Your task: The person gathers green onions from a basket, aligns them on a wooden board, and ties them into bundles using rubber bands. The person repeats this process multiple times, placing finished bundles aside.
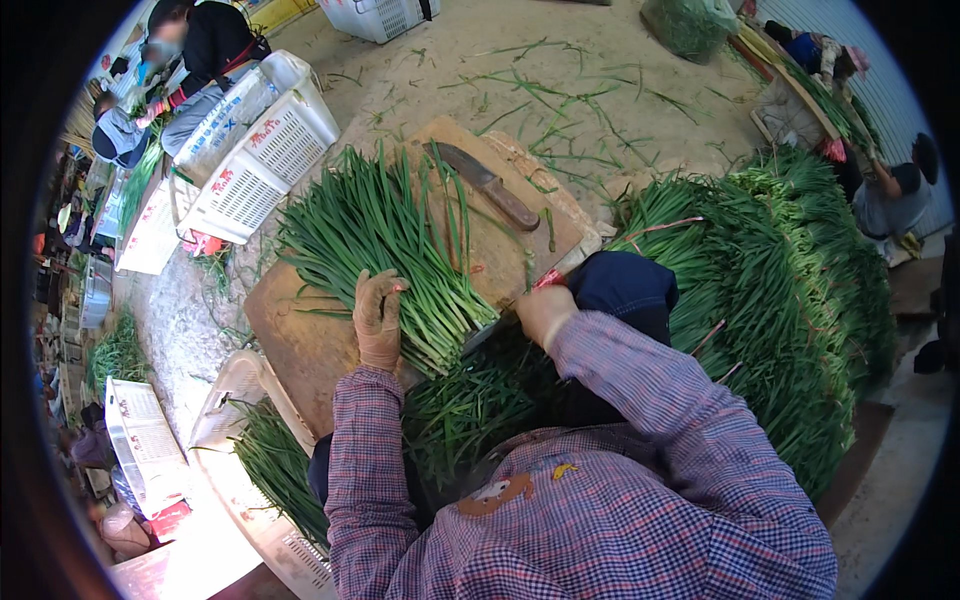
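Observation:
A loose bunch of long green chive-like stalks (390, 247) lies across a worn wooden board (300, 315), its pale cut ends towards me. My left hand (379, 319), in a tan glove, holds the bunch at its left side. My right hand (546, 311) is closed round a handle with red at its end. A blade (480, 335), partly hidden, shows beside the stalk ends and seems to belong to it. Another knife (487, 184), dark-bladed with a wooden handle, lies on the far part of the board. Cut greens (472, 412) are heaped below the board, near my lap.
Tied bundles of greens (780, 300) are piled at the right. A white plastic crate (300, 559) with greens stands at the lower left, more crates (262, 150) at the upper left. Loose leaves litter the floor (465, 90). Other people work at the upper left and upper right.

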Tool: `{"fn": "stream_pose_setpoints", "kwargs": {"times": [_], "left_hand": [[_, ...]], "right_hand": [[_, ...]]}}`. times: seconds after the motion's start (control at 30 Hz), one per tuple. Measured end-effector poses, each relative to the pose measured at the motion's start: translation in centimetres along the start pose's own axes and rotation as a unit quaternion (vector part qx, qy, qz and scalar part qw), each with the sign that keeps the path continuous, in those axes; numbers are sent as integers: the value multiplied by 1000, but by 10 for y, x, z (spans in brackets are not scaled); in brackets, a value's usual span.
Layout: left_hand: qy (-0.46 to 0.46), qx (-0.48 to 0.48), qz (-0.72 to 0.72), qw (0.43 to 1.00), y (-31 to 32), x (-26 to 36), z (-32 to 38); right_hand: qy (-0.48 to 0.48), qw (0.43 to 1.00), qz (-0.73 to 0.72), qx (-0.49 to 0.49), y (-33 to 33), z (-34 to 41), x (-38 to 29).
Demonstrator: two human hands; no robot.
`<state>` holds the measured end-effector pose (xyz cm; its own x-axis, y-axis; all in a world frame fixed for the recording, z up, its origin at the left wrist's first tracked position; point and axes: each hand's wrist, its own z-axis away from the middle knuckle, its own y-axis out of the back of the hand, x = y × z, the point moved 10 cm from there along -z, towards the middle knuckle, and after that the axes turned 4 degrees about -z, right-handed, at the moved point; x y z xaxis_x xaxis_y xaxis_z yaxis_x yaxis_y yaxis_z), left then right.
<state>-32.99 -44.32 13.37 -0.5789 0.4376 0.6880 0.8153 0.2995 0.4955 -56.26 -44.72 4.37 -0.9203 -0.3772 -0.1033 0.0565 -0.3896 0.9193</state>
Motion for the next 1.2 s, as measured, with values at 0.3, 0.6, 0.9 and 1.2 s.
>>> {"fn": "stream_pose_setpoints", "kwargs": {"times": [0.3,0.6,0.9,1.2], "left_hand": [[6,2,-10,1000,-1,-1,0],[-10,6,-6,1000,1,2,-2],[8,-6,-5,1000,0,2,-1],[1,2,-8,1000,1,1,-1]], "right_hand": [[75,989,-79,101,22,59,-20],[171,952,57,-246,-84,93,-70],[0,984,-99,151,55,-41,3],[97,994,-11,57,59,-90,-46]]}}
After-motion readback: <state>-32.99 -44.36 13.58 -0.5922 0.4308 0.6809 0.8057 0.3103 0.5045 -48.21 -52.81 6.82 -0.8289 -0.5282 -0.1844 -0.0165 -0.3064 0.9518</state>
